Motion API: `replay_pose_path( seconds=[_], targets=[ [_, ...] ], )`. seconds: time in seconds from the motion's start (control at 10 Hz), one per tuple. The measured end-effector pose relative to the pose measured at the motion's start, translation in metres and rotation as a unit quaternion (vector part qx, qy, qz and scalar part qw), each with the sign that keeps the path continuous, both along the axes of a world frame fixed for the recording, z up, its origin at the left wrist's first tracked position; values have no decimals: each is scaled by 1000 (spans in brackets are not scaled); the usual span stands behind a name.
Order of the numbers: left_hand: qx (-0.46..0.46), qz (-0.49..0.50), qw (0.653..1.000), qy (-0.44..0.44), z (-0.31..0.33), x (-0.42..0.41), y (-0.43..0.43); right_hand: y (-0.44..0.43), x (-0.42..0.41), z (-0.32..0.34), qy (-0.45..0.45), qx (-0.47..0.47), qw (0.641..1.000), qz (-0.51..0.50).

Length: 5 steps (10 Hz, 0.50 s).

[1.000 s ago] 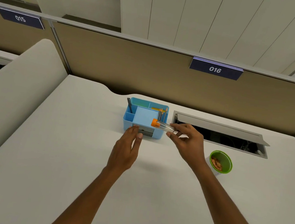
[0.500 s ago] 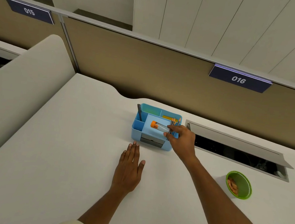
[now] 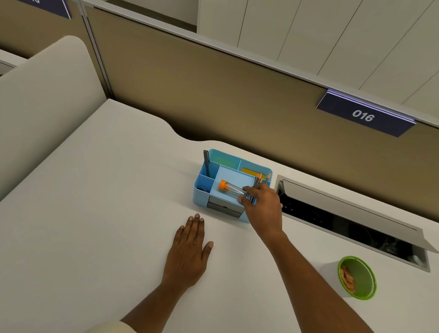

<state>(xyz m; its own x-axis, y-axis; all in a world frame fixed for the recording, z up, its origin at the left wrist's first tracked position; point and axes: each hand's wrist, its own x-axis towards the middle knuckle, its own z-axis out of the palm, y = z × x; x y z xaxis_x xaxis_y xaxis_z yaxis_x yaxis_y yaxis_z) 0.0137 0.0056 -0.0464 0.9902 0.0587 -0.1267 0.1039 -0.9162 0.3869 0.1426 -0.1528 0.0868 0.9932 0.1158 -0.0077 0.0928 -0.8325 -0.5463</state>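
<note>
White desk (image 3: 94,234), tube (image 3: 230,191) in right hand (image 3: 262,204), over organizer (image 3: 204,189)

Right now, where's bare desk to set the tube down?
Widest bare desk lies left of the left hand and the blue organizer, out to the side divider. A smaller patch sits between the right forearm and the green bowl. Crowded: the organizer, where the right hand holds the tube.

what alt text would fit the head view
A person's right hand pinches a clear tube with an orange cap over a blue desk organizer. The left hand rests flat on the white desk; a green bowl stands to the right.
</note>
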Motion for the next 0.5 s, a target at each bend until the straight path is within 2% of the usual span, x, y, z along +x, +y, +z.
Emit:
replay_pose_path(
  seconds=[0.2,0.4,0.5],
  targets=[
    [3,-10,1000,10,0,-1,3,4,2,4,22,-5,1000,2],
    [-24,-2,1000,10,5,-1,7,-9,-8,18,36,76,996,-25],
    [-36,-1,999,-8,13,-2,9,-19,-18,30,5,105,994,-40]
  ],
)
